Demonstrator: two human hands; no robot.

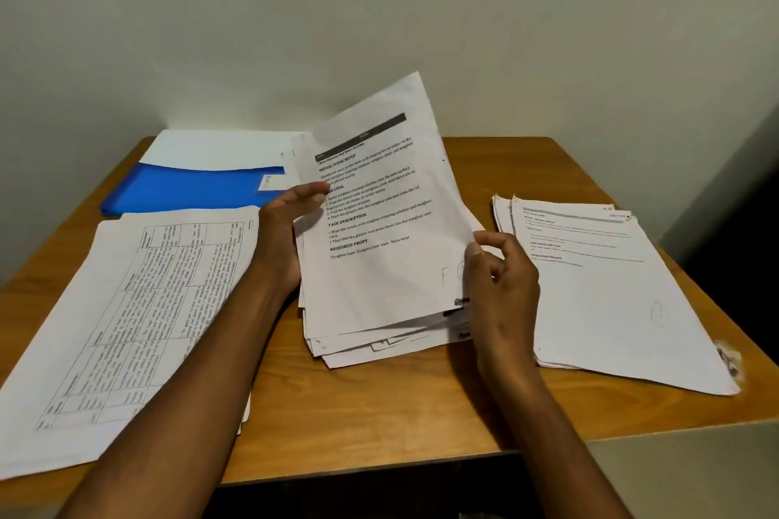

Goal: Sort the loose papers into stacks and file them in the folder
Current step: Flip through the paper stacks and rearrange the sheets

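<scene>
Wooden table stands against a pale wall. On its left lies a sheet with tables, behind it the blue folder. In the middle, the left hand and right hand pinch the edges of the top sheet, lifted from the middle stack. Another stack reaches the right table edge.

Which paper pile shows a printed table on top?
The left stack, lying beside the left hand; the other piles show headed text.
</scene>
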